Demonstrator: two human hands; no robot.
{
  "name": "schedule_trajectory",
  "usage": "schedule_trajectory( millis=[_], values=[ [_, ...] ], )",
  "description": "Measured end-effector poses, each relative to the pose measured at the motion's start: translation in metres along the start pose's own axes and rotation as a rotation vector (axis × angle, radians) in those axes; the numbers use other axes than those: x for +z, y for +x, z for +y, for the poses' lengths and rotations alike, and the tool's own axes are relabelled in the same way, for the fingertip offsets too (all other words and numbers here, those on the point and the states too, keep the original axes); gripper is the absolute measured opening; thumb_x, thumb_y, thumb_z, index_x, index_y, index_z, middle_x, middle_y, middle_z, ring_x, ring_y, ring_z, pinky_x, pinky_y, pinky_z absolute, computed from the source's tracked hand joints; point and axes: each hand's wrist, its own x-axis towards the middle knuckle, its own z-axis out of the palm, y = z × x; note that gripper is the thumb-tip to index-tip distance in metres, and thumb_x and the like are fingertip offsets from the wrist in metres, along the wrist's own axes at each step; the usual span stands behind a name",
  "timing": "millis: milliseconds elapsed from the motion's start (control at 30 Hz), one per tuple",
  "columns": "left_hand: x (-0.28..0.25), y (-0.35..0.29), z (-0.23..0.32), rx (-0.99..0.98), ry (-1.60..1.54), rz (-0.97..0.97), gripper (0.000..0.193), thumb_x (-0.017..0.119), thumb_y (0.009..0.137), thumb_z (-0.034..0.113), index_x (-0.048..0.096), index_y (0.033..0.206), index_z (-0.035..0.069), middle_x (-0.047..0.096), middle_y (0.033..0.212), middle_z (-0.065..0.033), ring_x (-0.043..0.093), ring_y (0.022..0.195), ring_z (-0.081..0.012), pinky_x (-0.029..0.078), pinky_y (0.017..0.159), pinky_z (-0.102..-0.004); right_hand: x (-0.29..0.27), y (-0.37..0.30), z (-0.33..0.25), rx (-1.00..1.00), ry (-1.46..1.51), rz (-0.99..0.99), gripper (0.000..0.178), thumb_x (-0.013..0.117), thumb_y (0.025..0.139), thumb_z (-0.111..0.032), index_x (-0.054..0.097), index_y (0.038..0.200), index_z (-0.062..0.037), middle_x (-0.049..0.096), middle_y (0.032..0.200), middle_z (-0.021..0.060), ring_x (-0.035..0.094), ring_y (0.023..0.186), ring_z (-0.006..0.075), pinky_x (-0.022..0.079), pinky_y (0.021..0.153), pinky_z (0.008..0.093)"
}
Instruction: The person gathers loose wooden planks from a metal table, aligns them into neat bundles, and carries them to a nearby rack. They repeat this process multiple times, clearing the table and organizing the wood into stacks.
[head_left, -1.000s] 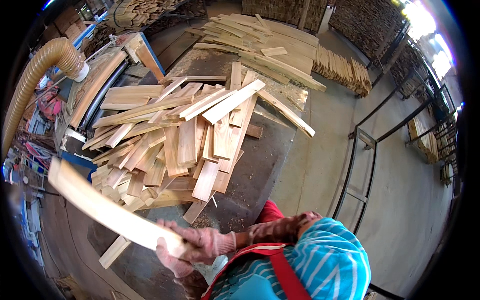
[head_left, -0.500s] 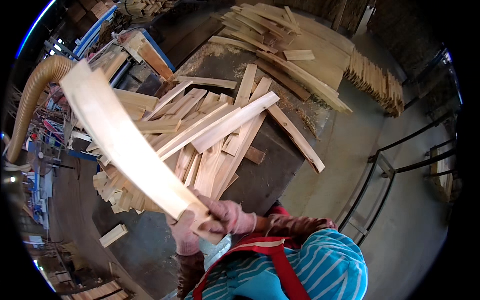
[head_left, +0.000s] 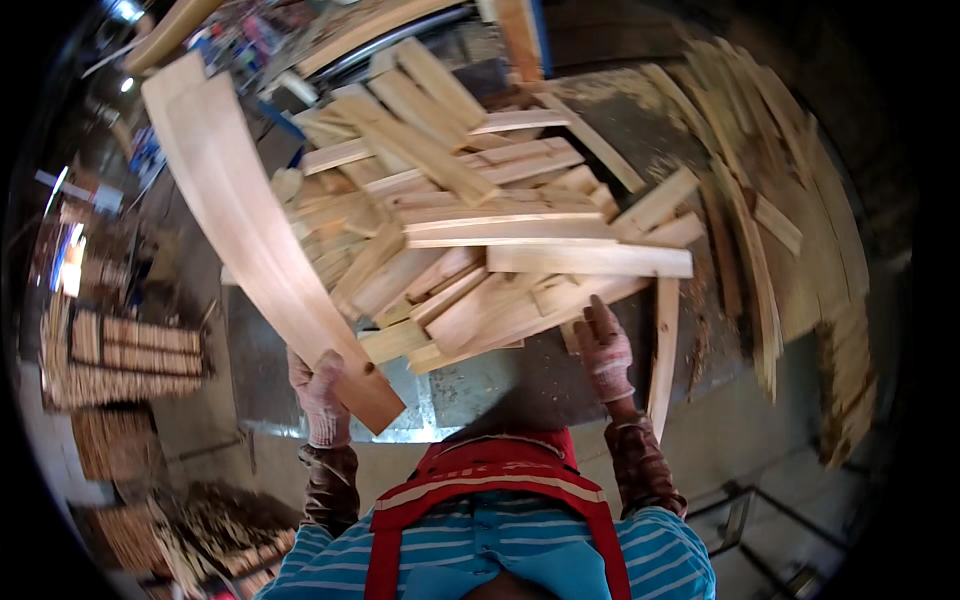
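My left hand [head_left: 322, 402], in a pale work glove, grips the near end of a long, wide wooden board [head_left: 262, 235]. The board slants away to the far left over the edge of a heap of planks. Its far end has a stepped outline, and I cannot tell whether a second board lies against it. My right hand [head_left: 606, 358], also gloved, is open with its fingers stretched toward the heap's near right side. A pale plank [head_left: 590, 261] on top of the heap lies just beyond those fingertips. Whether they touch any wood is unclear.
The loose planks lie on a dark metal table [head_left: 530, 395]. More long strips [head_left: 752, 270] are piled at the right on a wide sheet [head_left: 835, 240]. Bundled wood stacks [head_left: 135, 350] stand at the left. A dark metal frame [head_left: 740, 515] is at the lower right.
My right hand has let go of the board and moved right toward the heap. My left hand still holds the board, now farther left. The view has turned, shifting everything around.
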Motion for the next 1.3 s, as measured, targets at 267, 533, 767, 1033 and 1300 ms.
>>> schedule_trajectory(
  millis=[267,533,767,1033,1300],
  values=[
    [-0.193,-0.060,-0.068,-0.232,0.240,0.595,0.042,0.069,0.081,0.009,0.061,0.122,0.000,0.067,0.104,-0.0061,0.063,0.092,-0.0165,0.051,0.081,-0.0312,0.051,0.094,-0.072,-0.492,-0.386,-0.091,0.064,0.073,0.087,-0.017,0.047,0.145,-0.0091,0.060,0.130,0.0182,0.061,0.114,0.0368,0.052,0.094,0.0431],
    [-0.393,-0.118,-0.208,-0.712,0.497,0.607,0.029,0.072,0.078,0.011,0.067,0.104,-0.001,0.068,0.083,-0.0064,0.064,0.077,-0.0170,0.052,0.070,-0.0309,0.104,0.091,-0.141,-0.336,-0.797,-0.355,0.062,0.059,0.085,-0.013,0.046,0.146,-0.0106,0.050,0.145,0.0172,0.049,0.132,0.0351,0.044,0.107,0.0420],
    [-0.585,-0.073,-0.225,-0.784,1.450,0.352,0.049,0.071,0.086,0.040,0.064,0.118,0.003,0.073,0.099,-0.0175,0.069,0.092,-0.0385,0.053,0.084,-0.0481,0.122,0.104,-0.202,-0.202,-0.580,-0.118,0.039,0.062,0.092,-0.024,0.065,0.126,-0.0041,0.067,0.124,0.0174,0.066,0.114,0.0296,0.051,0.095,0.0350],
    [-0.574,0.062,-0.222,-0.414,0.289,0.577,0.046,0.064,0.092,0.013,0.055,0.134,-0.004,0.065,0.122,-0.0145,0.064,0.107,-0.0222,0.050,0.094,-0.0346,0.171,0.218,-0.174,-0.098,-0.790,-0.441,0.061,0.070,0.081,-0.045,0.064,0.128,-0.0059,0.068,0.115,0.0257,0.065,0.110,0.0364,0.051,0.094,0.0403],
    [-0.164,0.130,-0.011,-0.201,0.055,-0.210,0.048,0.066,0.093,0.023,0.055,0.132,-0.003,0.066,0.113,-0.0113,0.066,0.102,-0.0208,0.052,0.095,-0.0348,0.141,0.231,-0.198,-0.273,-0.124,-0.646,0.037,0.061,0.095,-0.027,0.067,0.118,0.0013,0.072,0.109,0.0135,0.067,0.108,0.0240,0.052,0.093,0.0363]
  ],
)
